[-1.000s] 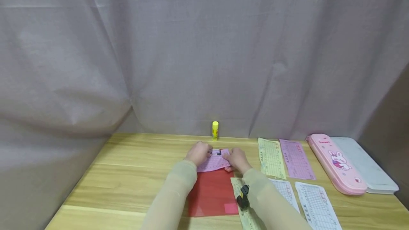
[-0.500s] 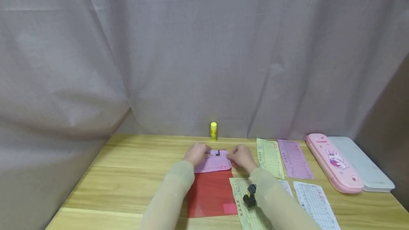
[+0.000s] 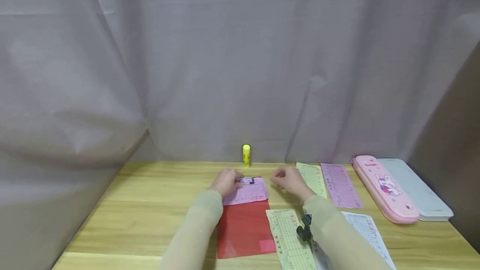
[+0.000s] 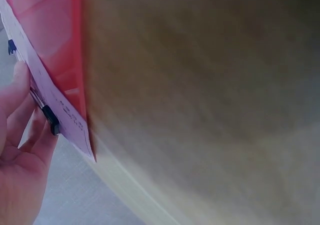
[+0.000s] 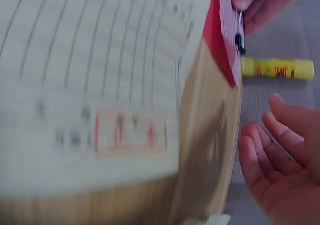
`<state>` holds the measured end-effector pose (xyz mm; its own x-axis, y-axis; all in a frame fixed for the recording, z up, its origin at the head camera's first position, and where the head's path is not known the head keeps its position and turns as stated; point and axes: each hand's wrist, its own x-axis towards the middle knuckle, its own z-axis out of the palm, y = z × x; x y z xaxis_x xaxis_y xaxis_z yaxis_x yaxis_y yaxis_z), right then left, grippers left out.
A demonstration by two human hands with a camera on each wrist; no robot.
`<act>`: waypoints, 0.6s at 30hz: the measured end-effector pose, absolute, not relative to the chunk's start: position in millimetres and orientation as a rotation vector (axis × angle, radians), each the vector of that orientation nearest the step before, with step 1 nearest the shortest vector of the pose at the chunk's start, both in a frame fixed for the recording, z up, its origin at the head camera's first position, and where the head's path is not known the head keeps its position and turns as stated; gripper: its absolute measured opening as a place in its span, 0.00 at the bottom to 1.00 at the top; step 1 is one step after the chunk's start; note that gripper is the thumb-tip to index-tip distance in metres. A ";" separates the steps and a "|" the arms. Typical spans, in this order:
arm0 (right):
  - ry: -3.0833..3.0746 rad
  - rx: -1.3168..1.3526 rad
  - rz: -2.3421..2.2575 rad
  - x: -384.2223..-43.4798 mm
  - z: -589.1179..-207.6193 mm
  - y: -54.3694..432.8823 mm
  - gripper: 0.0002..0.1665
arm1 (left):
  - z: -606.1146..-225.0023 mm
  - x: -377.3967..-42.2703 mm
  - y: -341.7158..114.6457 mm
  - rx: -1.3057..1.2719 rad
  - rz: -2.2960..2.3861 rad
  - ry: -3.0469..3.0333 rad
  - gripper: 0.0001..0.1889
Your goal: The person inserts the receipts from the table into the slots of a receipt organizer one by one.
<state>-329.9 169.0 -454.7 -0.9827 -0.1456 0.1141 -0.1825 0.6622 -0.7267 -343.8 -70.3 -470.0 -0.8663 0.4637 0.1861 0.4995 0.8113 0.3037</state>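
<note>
A red folder (image 3: 243, 230) lies on the table, with a pink printed form (image 3: 247, 195) over its far end. Across the form's far edge runs a metal paper fastener (image 4: 36, 96) with black sliders. My left hand (image 3: 226, 181) pinches the fastener at the folder's edge, thumb on top and fingers beneath. To the right of the form, my right hand (image 3: 290, 179) hovers apart from it. Its fingers (image 5: 252, 150) are loosely bent and hold nothing that shows.
A yellow glue stick (image 3: 246, 156) stands behind the folder. Green forms (image 3: 290, 236), another pink form (image 3: 341, 186) and white forms (image 3: 369, 232) lie on the right. Farther right are a pink pencil case (image 3: 386, 188) and a pale flat case (image 3: 420, 191). A grey curtain (image 3: 225, 74) hangs behind.
My right hand has let go of the form's right edge and moved away to the right. The pink form now lies flatter. My left hand stays at the fastener.
</note>
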 end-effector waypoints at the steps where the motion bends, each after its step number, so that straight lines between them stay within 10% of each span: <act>1: -2.819 0.288 1.229 -330.8 -454.6 172.0 0.05 | -470.4 -343.3 -71.0 -0.766 -0.544 -2.892 0.13; 18: -2.767 0.356 1.101 -344.7 -452.2 250.5 0.17 | -474.7 -347.9 -70.8 -0.663 -0.657 -2.892 0.14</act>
